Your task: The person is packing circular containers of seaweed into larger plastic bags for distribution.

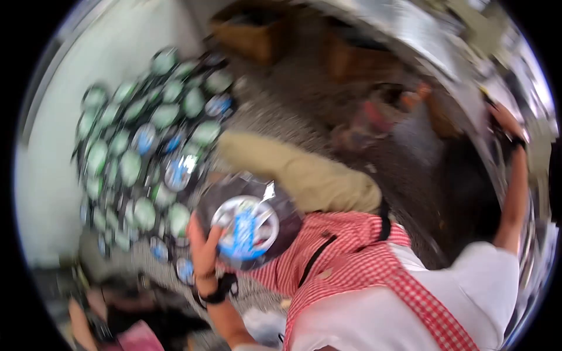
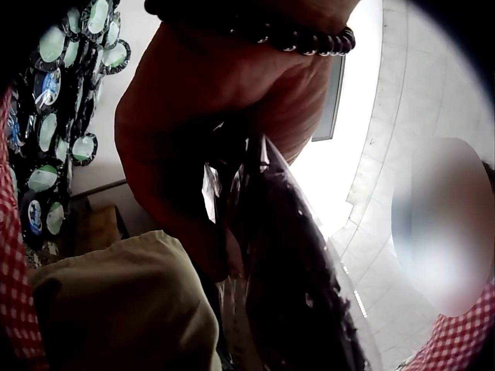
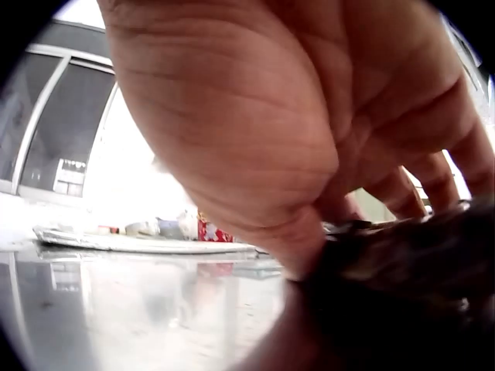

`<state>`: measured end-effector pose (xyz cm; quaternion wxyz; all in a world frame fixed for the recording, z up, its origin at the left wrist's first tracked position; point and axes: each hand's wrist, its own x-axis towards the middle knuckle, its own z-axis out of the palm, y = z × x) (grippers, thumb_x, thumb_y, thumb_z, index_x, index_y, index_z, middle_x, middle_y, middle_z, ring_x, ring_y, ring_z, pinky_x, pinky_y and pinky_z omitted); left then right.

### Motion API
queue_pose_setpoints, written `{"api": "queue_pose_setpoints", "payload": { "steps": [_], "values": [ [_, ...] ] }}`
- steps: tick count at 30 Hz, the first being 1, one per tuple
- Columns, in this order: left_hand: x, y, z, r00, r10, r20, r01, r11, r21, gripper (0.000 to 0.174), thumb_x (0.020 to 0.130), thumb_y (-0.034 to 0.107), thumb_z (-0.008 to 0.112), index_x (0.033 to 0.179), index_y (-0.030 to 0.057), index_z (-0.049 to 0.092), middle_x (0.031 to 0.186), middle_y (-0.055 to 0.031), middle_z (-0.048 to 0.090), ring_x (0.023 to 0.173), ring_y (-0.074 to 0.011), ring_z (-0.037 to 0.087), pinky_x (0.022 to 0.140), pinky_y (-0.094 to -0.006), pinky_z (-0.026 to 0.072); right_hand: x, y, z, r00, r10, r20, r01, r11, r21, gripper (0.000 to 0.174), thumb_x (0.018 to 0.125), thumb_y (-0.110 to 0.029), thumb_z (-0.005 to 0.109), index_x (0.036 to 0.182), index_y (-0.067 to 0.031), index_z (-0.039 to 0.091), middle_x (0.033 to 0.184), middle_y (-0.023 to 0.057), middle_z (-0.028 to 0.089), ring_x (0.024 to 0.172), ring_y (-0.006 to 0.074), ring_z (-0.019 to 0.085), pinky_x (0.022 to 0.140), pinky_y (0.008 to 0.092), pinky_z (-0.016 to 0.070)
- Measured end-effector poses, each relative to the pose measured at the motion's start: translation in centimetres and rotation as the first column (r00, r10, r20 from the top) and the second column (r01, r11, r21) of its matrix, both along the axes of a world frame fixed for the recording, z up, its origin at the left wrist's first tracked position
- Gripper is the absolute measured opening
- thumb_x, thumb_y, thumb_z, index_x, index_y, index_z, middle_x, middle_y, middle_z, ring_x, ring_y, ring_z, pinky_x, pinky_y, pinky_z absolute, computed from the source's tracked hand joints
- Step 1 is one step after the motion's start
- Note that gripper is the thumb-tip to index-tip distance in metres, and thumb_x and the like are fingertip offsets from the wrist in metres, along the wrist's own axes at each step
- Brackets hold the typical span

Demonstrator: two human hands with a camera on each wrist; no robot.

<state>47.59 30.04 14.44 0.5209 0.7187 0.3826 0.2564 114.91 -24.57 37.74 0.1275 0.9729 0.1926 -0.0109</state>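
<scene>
In the head view my left hand (image 1: 205, 251) grips the near rim of a round dark package (image 1: 287, 216) in shiny clear plastic, with a pale ring and blue label. The left wrist view shows this hand (image 2: 216, 85) with the package (image 2: 290, 270) held edge-on; the fingertips are in shadow. Far to the right, my right hand (image 1: 508, 121) is at the edge of a metal surface. In the right wrist view, thumb and fingers of this hand (image 3: 255, 116) curl round a dark object (image 3: 410, 270), too dark to identify.
A large heap of round packages (image 1: 130, 168) stands against a pale wall (image 1: 52, 193) at the left. Cardboard boxes (image 1: 257, 41) lie beyond. A reflective tabletop (image 3: 170, 309) extends beneath my right hand. Part of another person (image 1: 85, 322) shows at lower left.
</scene>
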Motion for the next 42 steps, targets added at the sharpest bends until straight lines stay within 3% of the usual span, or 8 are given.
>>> {"api": "queue_pose_setpoints", "payload": {
  "steps": [3, 4, 5, 10, 13, 28, 32, 42],
  "values": [
    [0.8, -1.2, 2.8, 0.992, -0.101, 0.081, 0.111, 0.986, -0.125, 0.046, 0.086, 0.007, 0.054, 0.127, -0.0032, 0.036, 0.119, -0.0112, 0.049, 0.111, -0.0190, 0.046, 0.095, -0.0290, 0.0359, -2.1, 5.3, 1.5, 0.994, -0.045, -0.100, 0.043, 0.999, -0.015, 0.044, 0.090, -0.029, 0.050, 0.120, 0.0030, 0.045, 0.111, 0.0248, 0.054, 0.105, 0.0339, 0.053, 0.086, 0.0376, 0.0418],
    [0.8, -1.4, 2.7, 0.976, -0.105, 0.193, 0.141, 0.973, -0.181, 0.043, 0.087, 0.006, 0.053, 0.126, -0.0026, 0.037, 0.116, -0.0102, 0.050, 0.108, -0.0172, 0.048, 0.092, -0.0284, 0.0395, 2.1, 2.7, 0.2, 0.929, 0.338, 0.149, -0.323, 0.939, -0.116, 0.057, 0.083, -0.043, 0.058, 0.126, -0.0089, 0.045, 0.120, 0.0183, 0.053, 0.101, 0.0271, 0.058, 0.091, 0.0526, 0.0411],
    [1.2, -2.3, 2.6, 0.963, -0.060, 0.261, 0.138, 0.946, -0.293, 0.041, 0.088, 0.005, 0.053, 0.125, -0.0024, 0.038, 0.115, -0.0097, 0.051, 0.105, -0.0153, 0.050, 0.087, -0.0270, 0.0429, 3.1, 2.8, -1.2, 0.686, 0.532, 0.497, -0.458, 0.846, -0.273, 0.048, 0.090, -0.026, 0.052, 0.127, 0.0021, 0.041, 0.123, 0.0229, 0.048, 0.111, 0.0322, 0.050, 0.090, 0.0356, 0.0412],
    [0.2, -4.3, 3.2, 0.946, 0.000, 0.325, 0.146, 0.893, -0.425, 0.038, 0.089, 0.006, 0.054, 0.123, -0.0017, 0.040, 0.109, -0.0080, 0.055, 0.093, -0.0105, 0.055, 0.075, -0.0232, 0.0501, -24.4, 26.8, -1.0, 0.710, 0.656, 0.255, -0.693, 0.590, 0.414, 0.051, 0.084, -0.008, 0.057, 0.131, -0.0006, 0.039, 0.125, 0.0168, 0.048, 0.107, 0.0259, 0.053, 0.089, 0.0338, 0.0431],
    [0.2, -6.2, 3.6, 0.915, 0.105, 0.389, 0.134, 0.830, -0.541, 0.039, 0.088, 0.005, 0.055, 0.123, -0.0021, 0.040, 0.108, -0.0081, 0.056, 0.090, -0.0110, 0.057, 0.074, -0.0233, 0.0508, -34.2, 35.9, -6.3, 0.346, 0.925, 0.158, -0.808, 0.209, 0.551, 0.043, 0.075, -0.009, 0.064, 0.115, -0.0024, 0.049, 0.083, 0.0185, 0.056, 0.076, 0.0318, 0.059, 0.065, 0.0356, 0.0447],
    [-0.3, -4.2, 1.5, 0.968, -0.142, -0.210, 0.080, 0.957, -0.279, 0.047, 0.081, 0.012, 0.066, 0.121, -0.0011, 0.043, 0.106, -0.0058, 0.056, 0.094, -0.0107, 0.054, 0.080, -0.0250, 0.0455, -33.4, 43.8, -18.8, -0.164, 0.957, -0.239, -0.812, 0.007, 0.584, 0.047, 0.084, -0.021, 0.057, 0.129, -0.0279, 0.046, 0.071, 0.0087, 0.042, 0.059, 0.0256, 0.050, 0.055, 0.0353, 0.0462],
    [1.5, -3.9, 3.1, 0.976, 0.220, 0.008, -0.200, 0.902, -0.384, 0.041, 0.080, 0.004, 0.065, 0.116, -0.0013, 0.045, 0.100, -0.0050, 0.055, 0.089, -0.0094, 0.052, 0.075, -0.0236, 0.0450, -32.9, 44.0, -20.7, -0.100, 0.990, -0.102, -0.712, 0.000, 0.702, 0.046, 0.082, -0.016, 0.059, 0.126, -0.0290, 0.051, 0.074, 0.0088, 0.040, 0.063, 0.0247, 0.049, 0.056, 0.0348, 0.0444],
    [7.6, -1.1, 4.6, 0.842, -0.129, -0.523, 0.362, 0.855, 0.371, 0.043, 0.078, 0.014, 0.065, 0.118, 0.0062, 0.052, 0.104, -0.0116, 0.050, 0.096, -0.0267, 0.049, 0.084, -0.0327, 0.0392, -31.6, 42.9, -21.4, -0.082, 0.971, -0.224, -0.742, 0.091, 0.664, 0.044, 0.078, -0.016, 0.062, 0.120, -0.0295, 0.057, 0.079, 0.0094, 0.042, 0.067, 0.0244, 0.052, 0.059, 0.0342, 0.0455]
  ]
}}
